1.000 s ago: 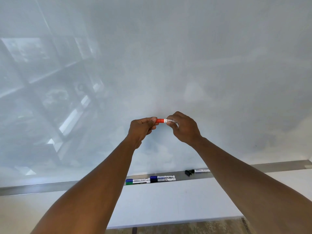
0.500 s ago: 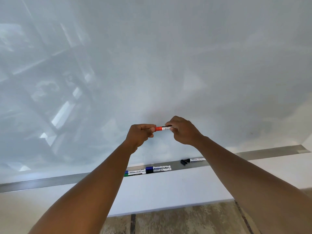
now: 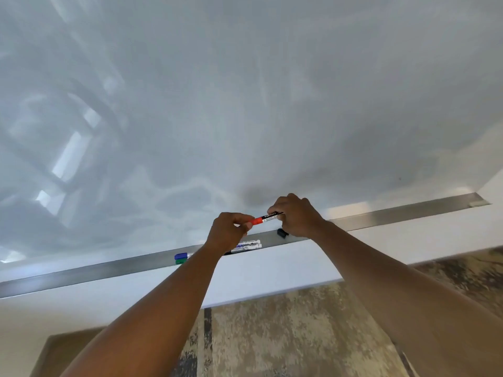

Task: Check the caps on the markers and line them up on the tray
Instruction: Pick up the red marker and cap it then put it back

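Both hands have lowered the red-capped marker (image 3: pixel 265 217) toward the tray (image 3: pixel 402 213): left hand (image 3: pixel 227 232) pinching its cap, right hand (image 3: pixel 295 216) gripping the barrel, suggesting placement is next.

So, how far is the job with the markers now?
Looks done: the blue-capped marker and green-capped marker lie side by side on the tray. In hand: the left hand pinches the red cap while the right hand holds the red marker. Left: placing it, and the black-capped marker.
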The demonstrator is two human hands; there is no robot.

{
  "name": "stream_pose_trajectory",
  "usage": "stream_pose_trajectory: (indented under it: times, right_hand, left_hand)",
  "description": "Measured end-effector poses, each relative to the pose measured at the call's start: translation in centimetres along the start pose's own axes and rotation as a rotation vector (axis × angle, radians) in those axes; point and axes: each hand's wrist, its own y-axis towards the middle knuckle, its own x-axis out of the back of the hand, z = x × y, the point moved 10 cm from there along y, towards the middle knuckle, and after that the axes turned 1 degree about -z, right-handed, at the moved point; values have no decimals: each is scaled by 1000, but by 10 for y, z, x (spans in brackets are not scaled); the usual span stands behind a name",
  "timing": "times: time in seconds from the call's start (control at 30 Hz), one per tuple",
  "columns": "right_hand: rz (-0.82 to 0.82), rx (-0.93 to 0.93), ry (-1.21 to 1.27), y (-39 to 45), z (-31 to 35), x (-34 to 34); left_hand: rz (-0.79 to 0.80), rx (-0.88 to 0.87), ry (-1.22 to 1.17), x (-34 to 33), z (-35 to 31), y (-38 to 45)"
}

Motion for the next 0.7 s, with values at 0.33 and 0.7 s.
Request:
stream_pose_trajectory:
  times: [0.33,0.7]
  right_hand:
    - [103,-131,-99,0,-42,-62]
    - [132,-181,-122,8,-69,-101]
  left_hand:
    - [-5,-28,409,-49,19,19]
    - [-48,-53,535,-84,39,37]
